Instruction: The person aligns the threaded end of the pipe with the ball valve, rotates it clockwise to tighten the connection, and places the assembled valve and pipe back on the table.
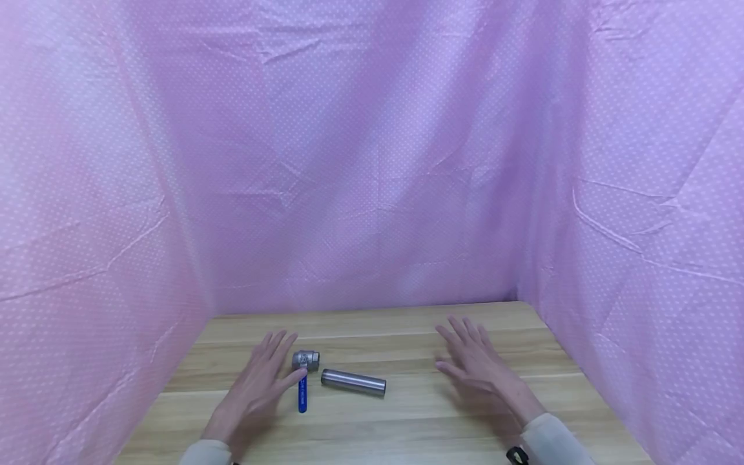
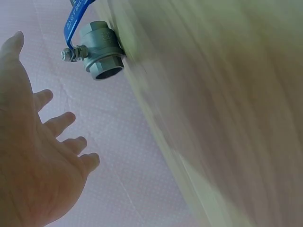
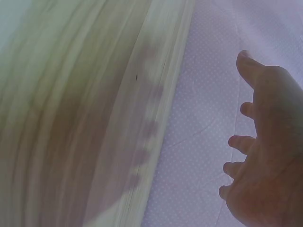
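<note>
A metal ball valve point(image 1: 305, 360) with a blue lever handle point(image 1: 302, 394) lies on the wooden table, left of centre. Just right of it is a short steel pipe point(image 1: 353, 382), lying at a slight slant. My left hand point(image 1: 259, 380) hovers beside the valve with fingers extended, and its thumb overlaps the lever in the head view. In the left wrist view the valve point(image 2: 102, 49) stands apart from that hand point(image 2: 42, 142), whose palm holds nothing. Over the table's right side, my right hand point(image 1: 473, 360) is spread and holds nothing; its shadow falls on the wood below.
The pale wooden table point(image 1: 401, 429) ends at a pink dotted curtain point(image 1: 372, 213) behind. More of this curtain hangs along the left and right sides. A dark band point(image 1: 516, 455) sits at the right sleeve's edge.
</note>
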Motion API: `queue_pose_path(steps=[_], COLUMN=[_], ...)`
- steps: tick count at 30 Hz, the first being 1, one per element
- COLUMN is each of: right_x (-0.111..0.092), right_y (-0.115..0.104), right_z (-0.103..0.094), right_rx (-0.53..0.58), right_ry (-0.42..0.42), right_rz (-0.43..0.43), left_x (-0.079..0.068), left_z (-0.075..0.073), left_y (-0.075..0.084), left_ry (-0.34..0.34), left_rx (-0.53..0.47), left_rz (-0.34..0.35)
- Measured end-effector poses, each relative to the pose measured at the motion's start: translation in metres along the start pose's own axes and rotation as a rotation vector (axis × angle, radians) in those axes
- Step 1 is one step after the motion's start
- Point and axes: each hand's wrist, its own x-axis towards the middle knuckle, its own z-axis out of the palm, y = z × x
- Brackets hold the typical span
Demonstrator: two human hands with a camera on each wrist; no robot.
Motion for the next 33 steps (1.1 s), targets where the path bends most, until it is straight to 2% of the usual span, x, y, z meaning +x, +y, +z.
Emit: queue_pose_path(steps=[11, 21, 30, 33], right_x=[0.006, 0.012, 0.022, 0.025], right_y=[-0.013, -0.027, -0.048, -0.057], right_z=[0.005, 0.013, 0.022, 0.025], right_rx=[0.028, 0.110, 0.230, 0.282], right_ry=[-0.027, -0.110, -0.203, -0.230], right_rz=[-0.036, -0.061, -0.075, -0.084], left_x=[0.009, 0.010, 0.018, 0.020], left_z=[0.003, 0.002, 0.003, 0.003], left_y=[0.005, -0.003, -0.007, -0.008], left_ry=[-0.059, -0.178, -0.178, -0.193], left_rx=[-0.077, -0.223, -0.269, -0.325], left_rz=[-0.044, -0.171, -0.154, -0.167])
